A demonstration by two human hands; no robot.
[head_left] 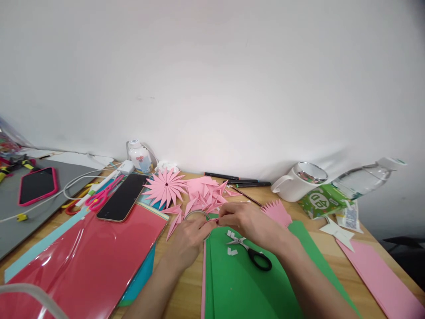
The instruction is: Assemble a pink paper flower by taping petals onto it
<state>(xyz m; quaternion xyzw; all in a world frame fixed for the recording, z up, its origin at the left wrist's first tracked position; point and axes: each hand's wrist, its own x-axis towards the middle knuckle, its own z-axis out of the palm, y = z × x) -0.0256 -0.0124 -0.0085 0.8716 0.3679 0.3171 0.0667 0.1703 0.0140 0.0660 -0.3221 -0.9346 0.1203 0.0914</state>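
My left hand (190,235) and my right hand (245,221) meet above the far edge of a green paper sheet (242,283). Both pinch a small pink folded paper piece (214,219) between their fingertips. A clear tape ring (196,215) sits at my left hand's fingers. Black-handled scissors (252,252) lie open on the green sheet just below my right hand, with small white scraps (231,251) beside them. Beyond the hands lie a finished pink paper star flower (165,186) and a heap of pink pointed petals (207,194).
A red sheet in plastic (83,261) lies left, with a phone (123,197) and pink scissors (101,197) above it. Another phone in a pink case (37,185) rests on a laptop. A glue bottle (140,156), pens (232,179), white mug (297,181), water bottle (360,177), tissue pack (320,201) and pink paper (381,274) stand around.
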